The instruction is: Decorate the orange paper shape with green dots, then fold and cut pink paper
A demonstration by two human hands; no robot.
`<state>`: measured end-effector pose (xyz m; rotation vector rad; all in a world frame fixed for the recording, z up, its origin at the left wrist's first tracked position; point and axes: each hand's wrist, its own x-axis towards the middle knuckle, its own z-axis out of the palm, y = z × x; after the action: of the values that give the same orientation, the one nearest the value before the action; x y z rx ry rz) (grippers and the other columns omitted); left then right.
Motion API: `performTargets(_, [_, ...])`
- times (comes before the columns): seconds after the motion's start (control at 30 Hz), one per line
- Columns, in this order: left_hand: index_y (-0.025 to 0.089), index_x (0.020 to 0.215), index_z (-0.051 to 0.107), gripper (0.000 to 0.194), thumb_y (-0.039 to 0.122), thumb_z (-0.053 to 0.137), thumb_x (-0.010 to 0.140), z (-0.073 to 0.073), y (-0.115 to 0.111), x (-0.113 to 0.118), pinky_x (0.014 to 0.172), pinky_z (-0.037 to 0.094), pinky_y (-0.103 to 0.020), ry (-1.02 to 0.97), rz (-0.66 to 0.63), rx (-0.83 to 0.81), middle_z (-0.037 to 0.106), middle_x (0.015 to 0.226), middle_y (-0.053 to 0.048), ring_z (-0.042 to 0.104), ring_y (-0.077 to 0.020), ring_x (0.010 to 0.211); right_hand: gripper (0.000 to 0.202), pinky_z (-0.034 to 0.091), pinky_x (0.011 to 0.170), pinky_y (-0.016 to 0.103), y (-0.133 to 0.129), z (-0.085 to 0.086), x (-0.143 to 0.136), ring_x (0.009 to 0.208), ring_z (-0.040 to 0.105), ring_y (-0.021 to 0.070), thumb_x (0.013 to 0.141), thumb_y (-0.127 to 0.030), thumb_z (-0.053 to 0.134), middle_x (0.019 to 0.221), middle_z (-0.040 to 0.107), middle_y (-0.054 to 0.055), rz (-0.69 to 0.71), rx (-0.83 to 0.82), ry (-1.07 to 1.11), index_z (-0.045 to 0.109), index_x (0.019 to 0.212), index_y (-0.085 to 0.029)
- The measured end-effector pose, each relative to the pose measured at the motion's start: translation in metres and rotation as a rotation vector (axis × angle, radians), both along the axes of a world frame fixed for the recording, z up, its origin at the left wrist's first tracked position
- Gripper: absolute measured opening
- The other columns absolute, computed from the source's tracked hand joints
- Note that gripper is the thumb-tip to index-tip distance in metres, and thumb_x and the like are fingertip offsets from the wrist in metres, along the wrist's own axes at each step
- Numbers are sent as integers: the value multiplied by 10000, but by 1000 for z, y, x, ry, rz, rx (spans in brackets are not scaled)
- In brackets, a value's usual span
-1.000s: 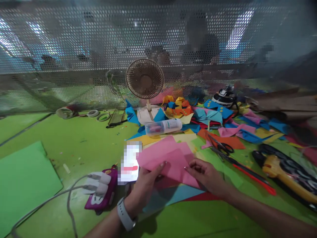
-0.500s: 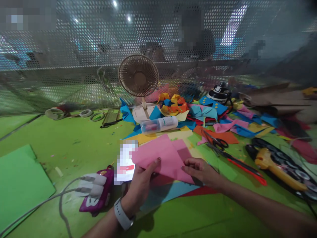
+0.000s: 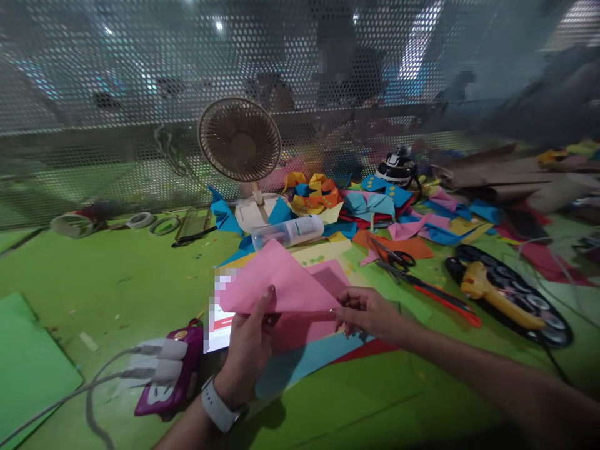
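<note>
A folded pink paper (image 3: 279,279) with a triangular outline is held up between my two hands. My left hand (image 3: 250,344), with a pale watch on the wrist, grips its lower left edge, thumb on top and fingers underneath. The fingertips of my right hand (image 3: 363,312) pinch its right corner. Below lies another pink sheet (image 3: 300,334), on top of a light blue sheet (image 3: 304,369) and a red one. A lit phone (image 3: 219,331) shows beside my left hand, partly covered by the folded paper.
A purple power strip (image 3: 180,369) with white chargers and cables lies left. Scissors (image 3: 396,265), a red-and-black cutter (image 3: 450,303) and a yellow glue gun (image 3: 497,297) on a black tray sit right. Behind are a bottle (image 3: 300,231), a fan (image 3: 240,140) and paper scraps.
The folded pink paper has turned, so its long edge now runs nearly level toward my right hand. The view has shifted a little to the right.
</note>
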<state>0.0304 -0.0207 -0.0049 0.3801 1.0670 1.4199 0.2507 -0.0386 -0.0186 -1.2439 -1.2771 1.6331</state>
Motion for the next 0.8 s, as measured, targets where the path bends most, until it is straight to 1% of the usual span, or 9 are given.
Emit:
performTargets(0.13, [136, 833, 664, 211, 106, 781, 660, 2, 2, 2, 539, 554, -180, -46, 29, -2, 720, 741, 7, 665, -109, 604, 335, 400, 405, 180, -1, -1, 0, 519, 636, 110, 735, -466, 699, 676, 709, 28, -36, 30, 41, 550, 782, -169])
performTargets(0.2, [144, 849, 662, 189, 78, 747, 693, 4, 3, 3, 561, 572, -196, -60, 41, -21, 723, 748, 11, 675, -117, 616, 327, 407, 420, 180, -1, 1, 0, 538, 643, 109, 732, -447, 710, 712, 716, 31, -45, 32, 61, 562, 813, -167])
performTargets(0.33, [141, 822, 663, 133, 29, 674, 751, 5, 5, 4, 569, 580, -184, -74, 48, -79, 727, 731, -1, 686, -122, 624, 316, 424, 434, 179, -1, 7, -3, 549, 649, 105, 727, -428, 719, 747, 717, 39, -31, 19, 100, 578, 818, -160])
performTargets(0.43, [140, 837, 668, 152, 12, 658, 756, 3, 6, 3, 591, 590, -193, -79, 41, -67, 733, 744, -12, 695, -132, 644, 306, 419, 424, 174, -2, 11, -5, 547, 646, 103, 736, -433, 710, 712, 709, 34, -22, 19, 111, 591, 779, -155])
performTargets(0.57, [131, 834, 665, 148, 2, 638, 766, 2, 6, 4, 610, 596, -201, -84, 43, -82, 735, 742, -15, 700, -133, 655, 305, 411, 410, 163, -2, 14, -5, 527, 637, 95, 735, -431, 715, 680, 703, 25, -19, 34, 127, 608, 776, -148])
performTargets(0.7, [125, 823, 663, 163, -20, 599, 784, 6, 5, 6, 587, 597, -199, -79, 69, -83, 736, 741, -10, 696, -125, 643, 303, 456, 465, 172, -2, 12, -4, 541, 646, 93, 781, -438, 673, 673, 702, 30, -16, 94, 123, 625, 763, -139])
performTargets(0.8, [128, 818, 663, 161, -18, 609, 776, 8, 5, 8, 595, 600, -203, -81, 73, -80, 735, 735, -7, 697, -128, 644, 311, 488, 507, 191, -3, 10, -5, 557, 653, 100, 776, -448, 676, 682, 704, 32, -33, 112, 117, 619, 763, -142])
